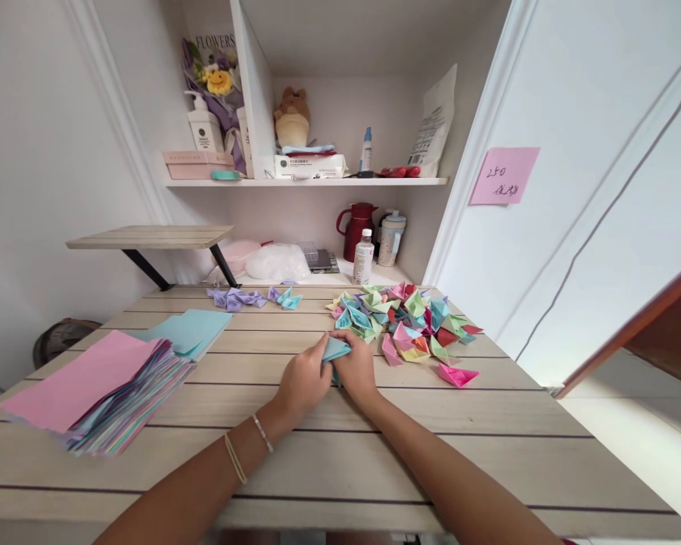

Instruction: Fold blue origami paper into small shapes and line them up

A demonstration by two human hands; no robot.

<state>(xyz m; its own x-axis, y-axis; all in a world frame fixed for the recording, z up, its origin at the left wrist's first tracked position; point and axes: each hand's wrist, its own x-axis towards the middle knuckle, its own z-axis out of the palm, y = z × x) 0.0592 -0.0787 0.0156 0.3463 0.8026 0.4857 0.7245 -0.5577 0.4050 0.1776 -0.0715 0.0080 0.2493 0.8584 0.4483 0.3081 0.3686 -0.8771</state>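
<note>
- Teal paper piece [336, 350], partly folded, sits pinched between both hands at the middle of the desk [374, 469], just in front of the heap of finished pieces.
- Left hand [305, 380] curls its fingers over the near left edge of the teal piece, thumb pressed against it; two thin bracelets circle the wrist.
- Right hand [356, 369] closes on the right side of the same piece, fingers bent and touching the left hand's fingertips.
- Folded paper boats [408, 324] in pink, green, blue, yellow and red lie piled just beyond and to the right of the hands; one pink boat [457, 374] lies apart at the near edge of the pile.
- Stack of flat coloured sheets [105, 390], pink on top, fans out on the left of the desk, well apart from the hands.
- Few purple and blue folded pieces [253, 298] lie at the far side of the desk.
</note>
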